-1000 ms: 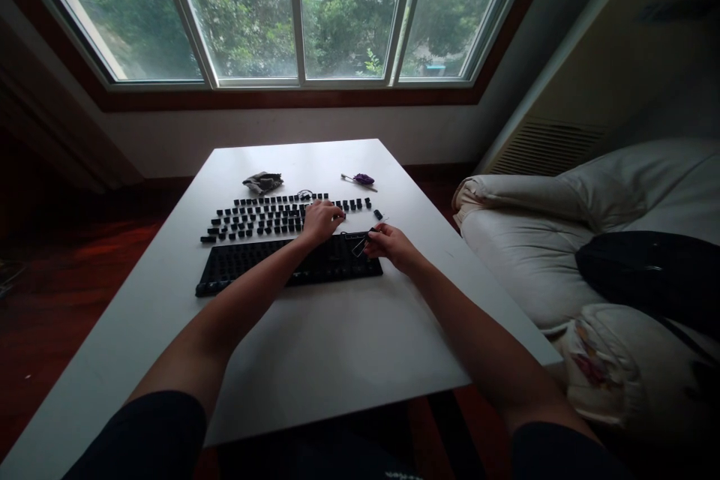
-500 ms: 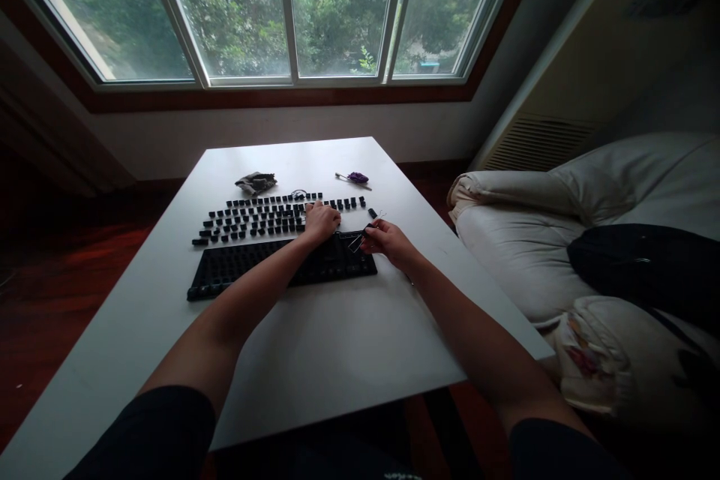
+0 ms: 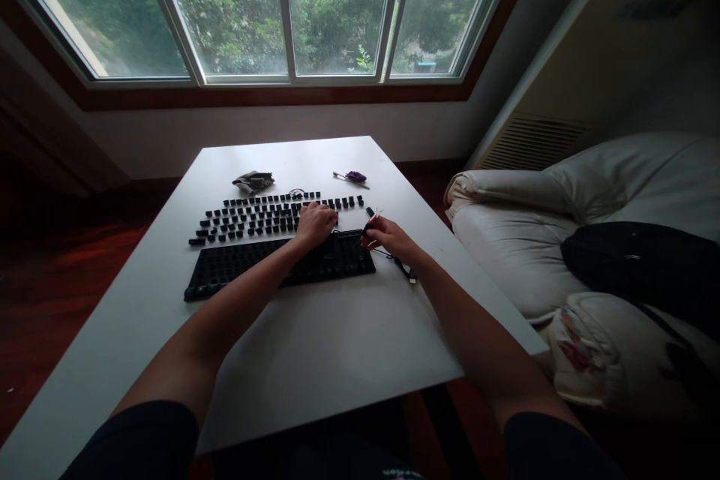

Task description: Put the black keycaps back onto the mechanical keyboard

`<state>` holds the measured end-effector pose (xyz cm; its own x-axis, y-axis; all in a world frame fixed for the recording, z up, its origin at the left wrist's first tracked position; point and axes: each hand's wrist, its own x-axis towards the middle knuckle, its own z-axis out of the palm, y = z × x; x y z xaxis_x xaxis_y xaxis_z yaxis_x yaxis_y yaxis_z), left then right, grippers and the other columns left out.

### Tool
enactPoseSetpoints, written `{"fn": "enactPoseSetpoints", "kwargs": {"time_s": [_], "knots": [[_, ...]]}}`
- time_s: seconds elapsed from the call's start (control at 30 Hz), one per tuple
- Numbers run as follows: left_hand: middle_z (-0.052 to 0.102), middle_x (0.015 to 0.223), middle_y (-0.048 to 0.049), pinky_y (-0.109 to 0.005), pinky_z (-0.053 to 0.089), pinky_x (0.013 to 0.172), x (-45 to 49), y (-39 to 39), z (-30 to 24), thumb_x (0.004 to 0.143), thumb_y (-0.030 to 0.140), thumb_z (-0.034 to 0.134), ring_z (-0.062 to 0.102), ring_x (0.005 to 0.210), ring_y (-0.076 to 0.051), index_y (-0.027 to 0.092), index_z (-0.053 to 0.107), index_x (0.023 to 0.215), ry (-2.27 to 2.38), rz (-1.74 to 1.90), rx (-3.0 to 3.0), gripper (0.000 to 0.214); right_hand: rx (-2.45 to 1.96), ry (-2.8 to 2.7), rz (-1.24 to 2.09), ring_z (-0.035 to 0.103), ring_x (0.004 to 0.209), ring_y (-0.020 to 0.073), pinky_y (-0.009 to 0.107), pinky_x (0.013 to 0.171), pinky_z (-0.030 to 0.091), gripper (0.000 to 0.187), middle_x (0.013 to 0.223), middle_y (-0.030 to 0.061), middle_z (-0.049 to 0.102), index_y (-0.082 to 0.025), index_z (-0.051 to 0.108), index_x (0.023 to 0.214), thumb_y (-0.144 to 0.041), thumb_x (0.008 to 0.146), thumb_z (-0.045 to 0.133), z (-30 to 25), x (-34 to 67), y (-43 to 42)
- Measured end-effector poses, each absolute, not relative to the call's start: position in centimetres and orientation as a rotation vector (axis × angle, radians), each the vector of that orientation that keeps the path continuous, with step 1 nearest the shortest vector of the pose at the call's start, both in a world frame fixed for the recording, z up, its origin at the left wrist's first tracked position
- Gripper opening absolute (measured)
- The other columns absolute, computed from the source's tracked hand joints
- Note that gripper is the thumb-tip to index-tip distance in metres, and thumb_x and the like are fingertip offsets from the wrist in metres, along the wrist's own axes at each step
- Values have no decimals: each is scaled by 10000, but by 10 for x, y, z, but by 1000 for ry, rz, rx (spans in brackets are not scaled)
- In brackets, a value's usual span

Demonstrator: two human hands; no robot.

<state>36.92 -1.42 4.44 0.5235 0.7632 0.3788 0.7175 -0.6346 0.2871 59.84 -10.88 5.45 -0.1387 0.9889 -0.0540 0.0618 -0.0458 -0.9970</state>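
Note:
A black keyboard lies on the white table, many of its keycaps off. My left hand is closed at the keyboard's far edge, beside the rows of loose keycaps. Its fingers are bent, and anything inside them is hidden. Over the keyboard's right end, my right hand pinches a small dark-handled keycap puller, with thin wire sticking up past the fingers. A black cable with a metal plug lies under the right wrist. One longer black keycap sits just beyond that hand.
A crumpled grey cloth and a purple item beside a thin stick are at the table's far side. The white table has its right edge near a pale sofa with a dark bag.
My right hand has turned slightly, and the wire loops that pointed down at the keyboard no longer show there. My left hand stays nearly in place. More of the cable shows.

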Motion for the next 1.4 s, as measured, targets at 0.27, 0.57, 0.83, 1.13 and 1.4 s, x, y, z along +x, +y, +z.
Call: {"fn": "enactPoseSetpoints", "kwargs": {"time_s": [0.27, 0.57, 0.83, 1.13, 1.4], "knots": [[690, 1051, -53, -395, 394, 907, 362, -65, 52, 938, 406, 611, 568, 1027, -248, 274, 751, 1033, 727, 554, 2795, 214, -1217, -1561, 1209, 704, 693, 168, 300, 667, 598, 173, 778, 6, 719, -207, 554, 930, -294, 850, 681, 43, 604, -106], [648, 1161, -68, -427, 411, 988, 354, -81, 49, 840, 517, 725, 545, 1096, -276, 280, 706, 1149, 628, 553, 2817, 391, -1203, -1655, 1202, 696, 719, 170, 316, 700, 596, 199, 797, 1, 706, -212, 549, 944, -341, 856, 673, 42, 606, -106], [630, 1169, -75, -441, 409, 993, 354, -83, 46, 815, 534, 736, 527, 1084, -277, 272, 690, 1157, 650, 555, 2826, 434, -1226, -1973, 1035, 658, 728, 169, 304, 727, 552, 183, 788, -8, 681, -203, 614, 1046, -291, 885, 622, 62, 604, -121], [618, 1167, -72, -452, 400, 1003, 354, -86, 46, 846, 538, 694, 515, 1087, -275, 272, 680, 1159, 685, 549, 2840, 411, -1252, -2270, 768, 659, 764, 176, 269, 720, 500, 170, 863, 28, 716, -194, 654, 1006, -223, 838, 654, 84, 597, -136], [612, 1176, -71, -454, 402, 1004, 354, -88, 45, 846, 529, 694, 506, 1093, -275, 275, 679, 1158, 702, 552, 2830, 403, -1300, -2199, 683, 674, 722, 177, 272, 700, 508, 163, 811, 20, 716, -205, 671, 1019, -267, 869, 664, 75, 602, -131]]}}
